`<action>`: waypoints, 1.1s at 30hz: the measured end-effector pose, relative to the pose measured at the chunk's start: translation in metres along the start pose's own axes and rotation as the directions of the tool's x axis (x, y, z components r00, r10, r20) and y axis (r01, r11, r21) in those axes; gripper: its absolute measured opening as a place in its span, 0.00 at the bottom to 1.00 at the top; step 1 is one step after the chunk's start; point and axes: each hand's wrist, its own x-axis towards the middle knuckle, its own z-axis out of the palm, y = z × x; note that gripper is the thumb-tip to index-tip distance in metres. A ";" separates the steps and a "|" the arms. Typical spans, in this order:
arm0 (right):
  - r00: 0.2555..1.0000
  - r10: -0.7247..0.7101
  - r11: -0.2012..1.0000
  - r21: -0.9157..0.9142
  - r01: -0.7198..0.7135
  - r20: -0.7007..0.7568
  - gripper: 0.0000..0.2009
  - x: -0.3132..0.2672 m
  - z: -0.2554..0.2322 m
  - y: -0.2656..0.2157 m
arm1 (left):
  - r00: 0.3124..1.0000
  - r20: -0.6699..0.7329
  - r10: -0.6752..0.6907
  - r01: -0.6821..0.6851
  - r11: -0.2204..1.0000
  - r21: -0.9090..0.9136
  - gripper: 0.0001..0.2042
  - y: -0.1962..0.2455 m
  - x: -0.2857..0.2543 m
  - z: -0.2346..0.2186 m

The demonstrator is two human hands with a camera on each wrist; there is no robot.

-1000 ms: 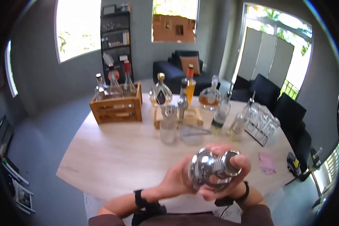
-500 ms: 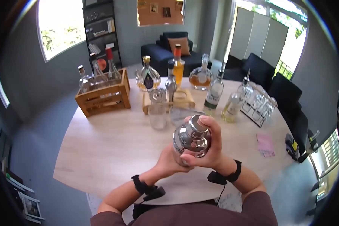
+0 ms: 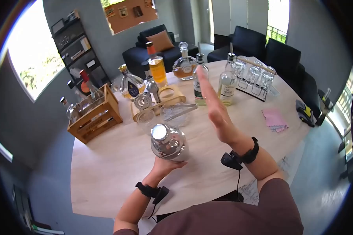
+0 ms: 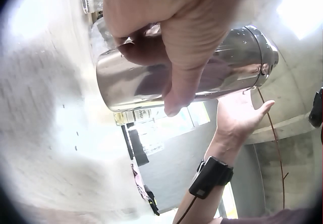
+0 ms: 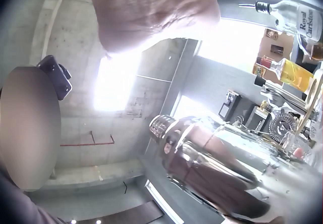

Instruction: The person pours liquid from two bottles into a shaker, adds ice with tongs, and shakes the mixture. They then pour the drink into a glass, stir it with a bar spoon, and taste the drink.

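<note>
A silver cocktail shaker [image 3: 170, 145], capped and roughly upright, stays in my left hand [image 3: 162, 167], which grips it low on the body. In the left wrist view the thumb and fingers [image 4: 179, 90] wrap its metal side. Apart from the shaker, my right hand [image 3: 215, 107] is raised to its right with fingers straight. The right wrist view shows the shaker [image 5: 217, 166] below that palm. Just beyond the shaker stand a clear glass [image 3: 146, 118] and a glass bowl [image 3: 174, 117] with metal tongs [image 3: 182, 112] across it.
Behind these, a wooden stand [image 3: 178, 98] carries a coiled strainer [image 3: 142, 101]. Several bottles, including a whisky bottle [image 3: 226, 86], line the back. A wooden crate [image 3: 102, 113] of bottles stands left; a glass rack [image 3: 251, 89] and pink cloth [image 3: 275, 119] lie right.
Both hands held the shaker earlier. My right hand has let go and moved up and right, its fingers now straight. The shaker has shifted left in my left hand, and the head view has turned.
</note>
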 end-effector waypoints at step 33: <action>0.993 0.066 0.981 -0.188 -0.047 0.095 0.50 -0.032 0.076 0.042 | 0.993 0.029 -0.113 0.114 0.887 -0.447 0.62 0.018 0.014 -0.012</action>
